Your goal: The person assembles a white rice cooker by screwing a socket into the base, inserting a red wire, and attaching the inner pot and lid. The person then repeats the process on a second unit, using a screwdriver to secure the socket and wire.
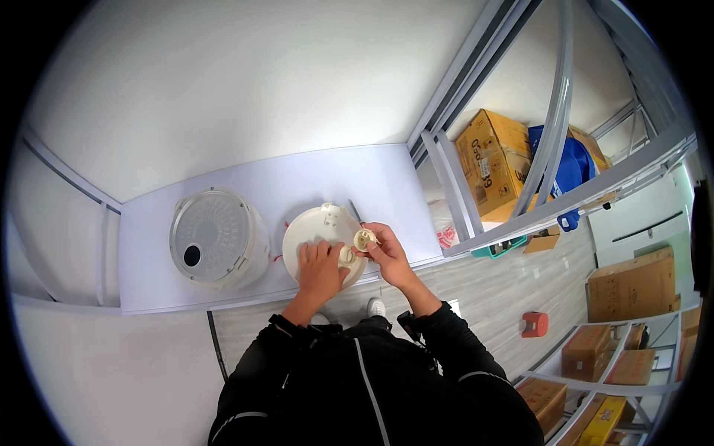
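A round cream plastic cover [303, 227] lies on the white table in front of me. My left hand [320, 267] rests on it, fingers stretched out over its surface, with the thumb side beside a small round cream fitting [346, 256] on the cover. Just above the cover's right side, my right hand [389, 256] pinches a small round cream plastic part [364, 239] with a recessed face. A thin dark rod-like tool [355, 211] sticks out behind the cover's right edge; its other end is hidden.
To the left on the table [387, 178] stands a large round white container [212, 230] with a grey top and a black round opening. Grey frame posts and a rail [457, 186] border the right. Beyond are cardboard boxes [494, 163], a red stool [534, 325] and loaded shelves [595, 386].
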A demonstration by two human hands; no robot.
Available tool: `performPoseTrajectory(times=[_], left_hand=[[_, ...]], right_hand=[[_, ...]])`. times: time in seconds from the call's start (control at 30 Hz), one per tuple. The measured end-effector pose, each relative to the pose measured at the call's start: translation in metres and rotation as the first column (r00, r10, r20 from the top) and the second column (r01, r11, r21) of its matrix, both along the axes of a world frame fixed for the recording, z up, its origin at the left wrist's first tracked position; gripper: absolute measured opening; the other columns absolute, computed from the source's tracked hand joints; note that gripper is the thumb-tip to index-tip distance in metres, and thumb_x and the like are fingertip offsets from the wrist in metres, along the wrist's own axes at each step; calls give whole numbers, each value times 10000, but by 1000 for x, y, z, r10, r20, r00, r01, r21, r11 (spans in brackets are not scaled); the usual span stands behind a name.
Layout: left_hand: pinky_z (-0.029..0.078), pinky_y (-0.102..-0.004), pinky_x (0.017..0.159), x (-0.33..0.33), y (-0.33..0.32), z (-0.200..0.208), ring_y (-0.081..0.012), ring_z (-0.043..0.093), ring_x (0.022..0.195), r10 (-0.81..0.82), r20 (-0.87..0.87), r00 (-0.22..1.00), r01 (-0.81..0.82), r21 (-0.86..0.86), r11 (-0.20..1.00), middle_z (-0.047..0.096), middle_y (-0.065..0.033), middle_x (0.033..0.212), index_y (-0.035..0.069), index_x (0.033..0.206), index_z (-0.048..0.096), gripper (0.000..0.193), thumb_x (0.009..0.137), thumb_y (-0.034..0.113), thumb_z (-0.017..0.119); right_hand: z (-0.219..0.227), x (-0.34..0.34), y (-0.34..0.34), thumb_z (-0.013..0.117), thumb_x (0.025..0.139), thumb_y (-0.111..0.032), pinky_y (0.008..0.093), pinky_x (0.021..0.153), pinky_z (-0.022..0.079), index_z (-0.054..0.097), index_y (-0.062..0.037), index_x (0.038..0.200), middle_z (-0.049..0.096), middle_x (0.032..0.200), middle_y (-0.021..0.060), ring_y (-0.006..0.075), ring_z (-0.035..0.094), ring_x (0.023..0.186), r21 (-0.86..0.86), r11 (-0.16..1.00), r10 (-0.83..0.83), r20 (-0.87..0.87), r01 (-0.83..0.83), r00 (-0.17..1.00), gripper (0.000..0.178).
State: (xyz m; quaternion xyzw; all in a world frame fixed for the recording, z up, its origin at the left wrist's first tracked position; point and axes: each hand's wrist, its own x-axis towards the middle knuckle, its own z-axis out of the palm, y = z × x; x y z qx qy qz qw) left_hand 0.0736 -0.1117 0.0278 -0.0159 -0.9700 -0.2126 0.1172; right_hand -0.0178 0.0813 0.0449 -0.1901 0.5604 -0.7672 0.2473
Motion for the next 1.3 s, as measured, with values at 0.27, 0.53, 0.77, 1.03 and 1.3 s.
performPoseTrajectory(times=[0.27, 0.53, 0.77, 1.03, 1.3], left_hand=[[287, -590, 1187, 0, -2, 1, -328, 525, 1217, -10, -14, 1000, 10, 25, 1000, 562, -86, 1218, 132, 1412, 626, 672, 814, 307, 879], [283, -593, 1183, -1, -3, -1, -337, 522, 1220, -14, 1, 1000, 14, 36, 999, 563, -94, 1222, 121, 1410, 628, 668, 821, 317, 873], [284, -592, 1175, -1, -4, -1, -338, 522, 1220, -12, -8, 1000, 12, 33, 999, 564, -97, 1219, 116, 1401, 635, 672, 812, 329, 880], [280, -599, 1193, -2, -2, -2, -343, 521, 1249, 9, 25, 1000, -10, 65, 998, 571, -89, 1237, 136, 1404, 639, 673, 807, 327, 884], [277, -589, 1194, -1, -3, -4, -330, 520, 1252, 7, 1, 1000, -7, 74, 997, 569, -81, 1243, 148, 1413, 633, 688, 799, 321, 892]], right_hand=[[0, 4, -3, 681, 1051, -22, 338, 994, 556, 513, -71, 1453, 667, 1279, 85, 164, 670, 1146, 132, 990, -17, -230, 48, 973, 439], [4, 1, -6, 814, 892, 55, 347, 954, 603, 553, -64, 1419, 692, 1215, 101, 204, 720, 1100, 256, 946, -77, -420, 199, 904, 600], [19, 3, -3, 852, 856, 55, 318, 918, 600, 561, -64, 1417, 703, 1259, 107, 182, 728, 1093, 427, 891, 15, -364, 153, 931, 643], [8, 3, -1, 800, 880, 131, 330, 952, 598, 561, -89, 1309, 586, 1453, 124, 183, 693, 1188, 84, 994, -41, -280, 67, 959, 538], [10, 3, 1, 764, 898, 159, 369, 1032, 595, 517, -97, 1298, 549, 1497, 153, 240, 666, 1285, 42, 999, 0, -212, 9, 977, 536]])
